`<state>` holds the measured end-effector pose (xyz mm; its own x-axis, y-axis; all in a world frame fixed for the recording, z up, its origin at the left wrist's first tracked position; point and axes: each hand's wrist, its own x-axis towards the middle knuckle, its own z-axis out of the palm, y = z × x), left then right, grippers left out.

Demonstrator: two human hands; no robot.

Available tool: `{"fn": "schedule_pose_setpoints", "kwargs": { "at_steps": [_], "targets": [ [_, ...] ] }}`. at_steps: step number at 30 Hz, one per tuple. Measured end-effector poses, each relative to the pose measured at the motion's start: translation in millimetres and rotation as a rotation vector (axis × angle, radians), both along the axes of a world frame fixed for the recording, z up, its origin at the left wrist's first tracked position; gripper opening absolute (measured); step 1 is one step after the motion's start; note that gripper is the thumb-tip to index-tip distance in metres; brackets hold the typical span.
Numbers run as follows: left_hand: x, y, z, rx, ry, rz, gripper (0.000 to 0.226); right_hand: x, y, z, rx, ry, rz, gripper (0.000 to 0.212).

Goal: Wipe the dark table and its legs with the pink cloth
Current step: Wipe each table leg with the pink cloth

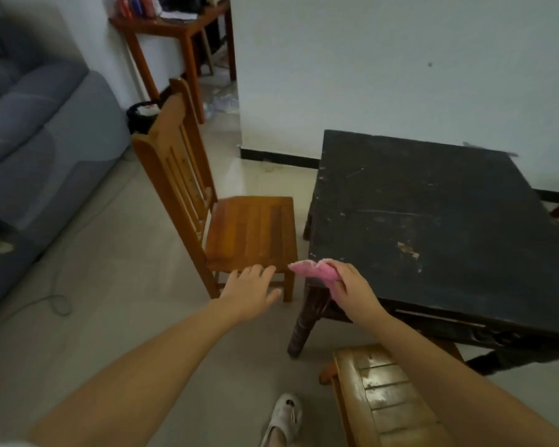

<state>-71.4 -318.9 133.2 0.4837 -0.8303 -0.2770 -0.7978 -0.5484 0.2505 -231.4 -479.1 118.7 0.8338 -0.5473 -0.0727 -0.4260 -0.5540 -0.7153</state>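
The dark table (433,227) stands on the right, its black top scratched and chipped. One carved leg (304,327) shows under its near left corner. My right hand (352,287) grips the pink cloth (313,270) at that near left corner, the cloth lying over the table's edge. My left hand (250,288) hovers with fingers spread at the front edge of a small wooden chair (249,233), holding nothing.
The wooden chair stands just left of the table with a narrow gap between. A second wooden chair (381,401) is at the bottom right, under my right arm. A grey sofa (39,140) fills the left. My slippered foot (284,417) is on the tiled floor.
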Motion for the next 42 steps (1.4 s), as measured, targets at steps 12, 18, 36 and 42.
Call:
{"fn": "schedule_pose_setpoints", "kwargs": {
  "at_steps": [12, 18, 36, 42],
  "targets": [
    [98.9, -97.1, -13.6, 0.082, 0.073, -0.265, 0.057, 73.8, -72.2, 11.8, -0.001, 0.079, -0.284, 0.022],
    [162.2, -156.0, -4.2, 0.005, 0.033, -0.592, 0.055, 89.9, -72.1, -42.6, -0.034, -0.036, -0.57, 0.028],
    [143.4, -87.9, -55.3, 0.272, 0.065, -1.083, 0.057, 87.5, 166.2, -58.4, 0.164, -0.146, -1.403, 0.031],
    [117.2, -83.8, -185.1, 0.365, 0.15, -1.064, 0.061, 90.6, 186.3, -172.1, 0.366, -0.352, -1.556, 0.036]
  ]
}}
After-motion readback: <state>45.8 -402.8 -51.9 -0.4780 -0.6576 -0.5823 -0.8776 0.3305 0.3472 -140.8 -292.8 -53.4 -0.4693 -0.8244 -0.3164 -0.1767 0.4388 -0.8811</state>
